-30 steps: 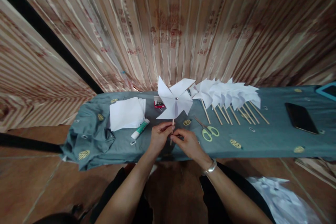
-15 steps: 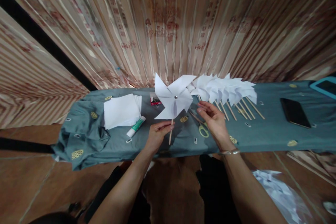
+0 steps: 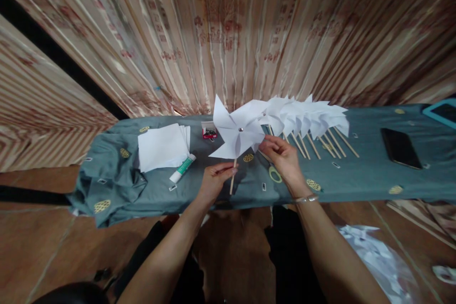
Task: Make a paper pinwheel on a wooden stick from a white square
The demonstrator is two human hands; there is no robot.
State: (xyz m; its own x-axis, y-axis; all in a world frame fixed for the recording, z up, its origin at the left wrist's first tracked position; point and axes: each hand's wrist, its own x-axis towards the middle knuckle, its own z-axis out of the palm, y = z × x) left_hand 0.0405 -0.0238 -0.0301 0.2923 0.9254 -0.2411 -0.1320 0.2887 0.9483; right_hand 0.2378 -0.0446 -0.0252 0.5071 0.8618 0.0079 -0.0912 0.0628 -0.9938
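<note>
A white paper pinwheel (image 3: pixel 237 123) with a metal pin at its centre stands upright on a wooden stick (image 3: pixel 232 184). My left hand (image 3: pixel 214 180) is closed round that stick below the blades. At the pinwheel's right lower blade, my right hand (image 3: pixel 283 156) has its thumb and fingers drawn together on the paper edge. Scissors with yellow-green handles (image 3: pixel 274 175) lie under and beside my right hand, partly hidden. Behind it, several finished pinwheels (image 3: pixel 309 116) lie overlapping in a row, sticks toward me.
A stack of white paper (image 3: pixel 162 147) lies on the left, with a glue stick (image 3: pixel 183 167) at its corner. A small red box of pins (image 3: pixel 209 132) sits nearby. To the right are a black phone (image 3: pixel 401 148) and a blue-framed device (image 3: pixel 441 113). A bag of white paper pieces (image 3: pixel 377 256) rests on the floor.
My right hand has moved left to the pinwheel's blade, and its fingers have drawn together. The blades have turned slightly clockwise. My left hand still holds the stick.
</note>
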